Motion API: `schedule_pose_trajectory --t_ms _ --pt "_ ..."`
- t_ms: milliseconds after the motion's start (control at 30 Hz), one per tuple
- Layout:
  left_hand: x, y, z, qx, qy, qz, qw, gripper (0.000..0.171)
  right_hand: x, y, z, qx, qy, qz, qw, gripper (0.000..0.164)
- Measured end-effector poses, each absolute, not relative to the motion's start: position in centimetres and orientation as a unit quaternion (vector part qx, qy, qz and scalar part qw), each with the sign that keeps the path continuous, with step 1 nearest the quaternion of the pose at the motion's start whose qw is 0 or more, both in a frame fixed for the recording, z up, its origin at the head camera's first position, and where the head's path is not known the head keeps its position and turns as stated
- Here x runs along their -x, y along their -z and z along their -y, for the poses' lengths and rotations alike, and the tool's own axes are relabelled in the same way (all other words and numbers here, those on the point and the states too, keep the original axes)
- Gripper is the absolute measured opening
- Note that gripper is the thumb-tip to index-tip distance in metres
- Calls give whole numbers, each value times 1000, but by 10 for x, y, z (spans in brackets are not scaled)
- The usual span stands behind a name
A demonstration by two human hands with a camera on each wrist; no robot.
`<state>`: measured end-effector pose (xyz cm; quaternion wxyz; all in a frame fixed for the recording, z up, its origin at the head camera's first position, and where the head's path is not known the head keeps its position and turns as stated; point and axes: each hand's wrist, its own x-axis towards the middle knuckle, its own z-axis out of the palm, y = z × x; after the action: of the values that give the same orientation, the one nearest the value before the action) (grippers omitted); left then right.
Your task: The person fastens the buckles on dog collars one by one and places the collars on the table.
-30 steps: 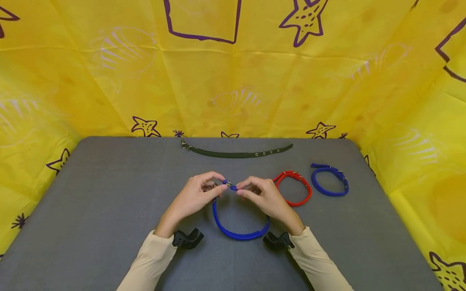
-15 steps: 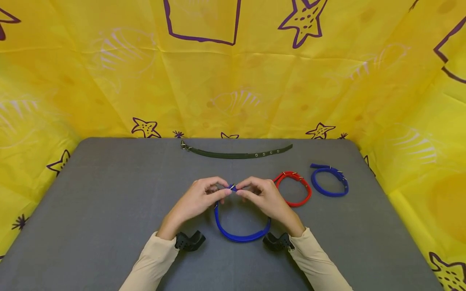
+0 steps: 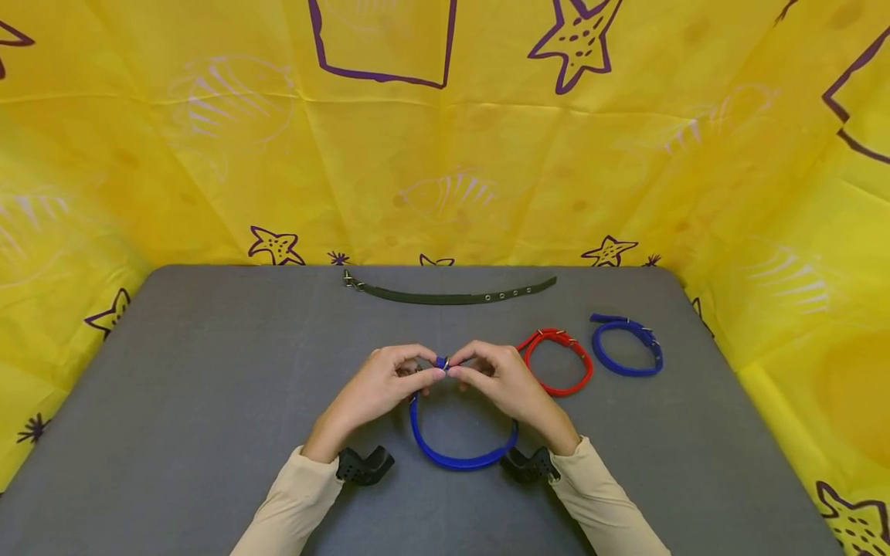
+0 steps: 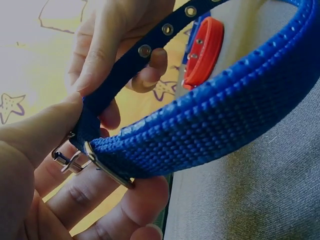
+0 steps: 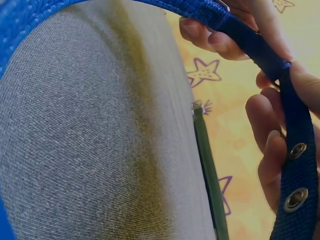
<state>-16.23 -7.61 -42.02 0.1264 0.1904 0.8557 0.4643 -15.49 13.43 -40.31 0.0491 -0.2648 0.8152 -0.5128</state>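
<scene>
A looped red fabric collar (image 3: 589, 369) and a looped bright-blue fabric collar (image 3: 629, 373) lie at 3 o'clock, seemingly buckled, while a straight dark-green strap (image 3: 445, 299) at 12 o'clock looks left to do. A padded blue woven collar (image 3: 462, 465), its fastening apparently unfinished, curves toward 6 o'clock from the fingertips, left hand (image 3: 380, 386) and right hand (image 3: 505, 378) each pinching it where the ends seem to meet; whether the eyeletted tail (image 4: 156, 40) is threaded cannot be told.

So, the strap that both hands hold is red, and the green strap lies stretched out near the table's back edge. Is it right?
Not quite: the held strap is blue, as the head view shows. The green strap does lie stretched out near the back edge of the table.
</scene>
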Motion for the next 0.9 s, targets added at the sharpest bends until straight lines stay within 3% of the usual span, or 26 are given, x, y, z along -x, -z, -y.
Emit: schedule_pose_trajectory --t_ms 433,800,900 --pt "162 419 76 -182 -479 -849 132 17 156 402 -136 265 528 -805 60 7" --pt "165 416 81 -166 -458 -870 82 14 168 431 -145 229 526 -805 150 22" --pt "166 416 84 -153 -463 -871 61 13 171 433 -151 235 523 -805 152 24"
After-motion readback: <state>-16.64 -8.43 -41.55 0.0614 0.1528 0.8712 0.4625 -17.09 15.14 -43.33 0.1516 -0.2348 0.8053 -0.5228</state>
